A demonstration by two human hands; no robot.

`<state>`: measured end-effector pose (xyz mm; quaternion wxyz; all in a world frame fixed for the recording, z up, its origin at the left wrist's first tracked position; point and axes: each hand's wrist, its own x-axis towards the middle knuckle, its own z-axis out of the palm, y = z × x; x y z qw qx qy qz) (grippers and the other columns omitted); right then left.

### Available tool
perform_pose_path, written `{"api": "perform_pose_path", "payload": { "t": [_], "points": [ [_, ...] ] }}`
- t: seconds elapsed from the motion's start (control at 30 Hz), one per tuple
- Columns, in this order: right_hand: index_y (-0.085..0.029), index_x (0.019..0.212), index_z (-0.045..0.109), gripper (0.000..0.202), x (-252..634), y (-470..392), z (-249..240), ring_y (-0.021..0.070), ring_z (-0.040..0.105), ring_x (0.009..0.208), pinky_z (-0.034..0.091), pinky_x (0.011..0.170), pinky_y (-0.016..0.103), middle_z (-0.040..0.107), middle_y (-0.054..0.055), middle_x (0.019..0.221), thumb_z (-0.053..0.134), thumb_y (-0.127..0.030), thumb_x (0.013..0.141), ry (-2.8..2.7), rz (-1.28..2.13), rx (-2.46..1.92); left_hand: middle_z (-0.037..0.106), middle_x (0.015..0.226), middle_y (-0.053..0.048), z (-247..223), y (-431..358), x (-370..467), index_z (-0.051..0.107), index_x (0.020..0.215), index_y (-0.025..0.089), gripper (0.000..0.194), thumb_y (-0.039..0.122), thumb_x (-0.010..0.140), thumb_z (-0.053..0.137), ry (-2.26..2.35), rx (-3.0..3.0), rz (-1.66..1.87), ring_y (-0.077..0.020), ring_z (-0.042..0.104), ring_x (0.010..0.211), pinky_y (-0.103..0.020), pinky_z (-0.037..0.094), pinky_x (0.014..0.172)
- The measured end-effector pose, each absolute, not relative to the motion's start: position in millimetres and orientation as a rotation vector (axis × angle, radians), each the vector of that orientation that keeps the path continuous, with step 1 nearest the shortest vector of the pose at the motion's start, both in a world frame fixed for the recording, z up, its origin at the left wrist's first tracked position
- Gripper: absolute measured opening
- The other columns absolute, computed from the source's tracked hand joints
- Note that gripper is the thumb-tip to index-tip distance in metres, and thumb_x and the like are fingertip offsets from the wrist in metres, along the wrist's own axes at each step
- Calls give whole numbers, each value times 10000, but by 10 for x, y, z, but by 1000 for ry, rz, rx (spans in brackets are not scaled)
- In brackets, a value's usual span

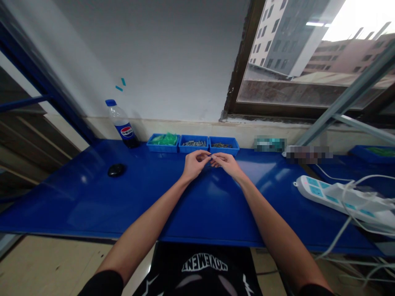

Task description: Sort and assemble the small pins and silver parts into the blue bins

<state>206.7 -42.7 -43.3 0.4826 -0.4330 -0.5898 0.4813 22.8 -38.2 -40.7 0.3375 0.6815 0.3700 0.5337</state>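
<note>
My left hand (pixel 195 164) and my right hand (pixel 226 164) meet fingertip to fingertip above the blue table (pixel 148 197). Both are closed in a pinch around something small and dark that I cannot make out. Just behind them stand three blue bins in a row. The left bin (pixel 162 149) contains green plastic bags (pixel 166 139). Small grey metal parts (pixel 194 143) lie in the middle bin (pixel 194 149). In the right bin (pixel 224 151) are small brownish metal parts (pixel 221 145), partly behind my right hand.
A cola bottle (pixel 121 123) stands at the back left, with a black mouse (pixel 116 169) in front of it. To the right lies a white power strip (pixel 336 199) with tangled white cables (pixel 339 234). Metal bars cross in front of the window.
</note>
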Motion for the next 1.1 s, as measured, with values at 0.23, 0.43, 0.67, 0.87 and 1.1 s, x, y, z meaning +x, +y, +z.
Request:
{"api": "perform_pose_path", "payload": {
  "t": [0.23,0.43,0.67,0.87,1.1],
  "points": [
    [-172,930,801,419,2084,-480,-416,176,700,717,535,699,309,780,76,814,909,-472,659,-1313,1345,-1011,784,885,-85,-457,-337,205,763,1025,135,292,307,791,794,912,1728,1316,-189,746,765,-288,609,730],
    [-164,884,807,406,2134,-485,-372,164,685,691,541,707,308,767,65,765,951,-410,595,-1232,1387,-1047,770,897,-77,-466,-329,184,748,1081,141,361,280,757,823,921,1732,1292,-190,756,772,-283,619,733],
    [-166,806,803,376,2130,-484,-329,152,684,674,526,654,274,762,77,765,935,-457,607,-1181,1428,-1057,755,917,-80,-512,-313,187,739,1063,139,312,233,770,792,936,1811,1281,-193,761,779,-289,621,723],
    [-165,759,788,424,2106,-410,-346,167,665,616,504,608,296,745,85,712,886,-557,631,-1232,1230,-1099,749,1005,-90,-536,-301,158,718,1064,156,304,223,777,792,1098,2036,1233,-209,741,847,-331,620,777],
    [-195,928,804,453,2127,-252,-316,218,712,801,541,691,326,797,102,938,771,-601,731,-1238,935,-1088,753,1174,-110,-529,-388,151,748,1146,181,253,216,922,636,1205,2529,858,-282,646,1127,-450,518,1030]
  ]
}}
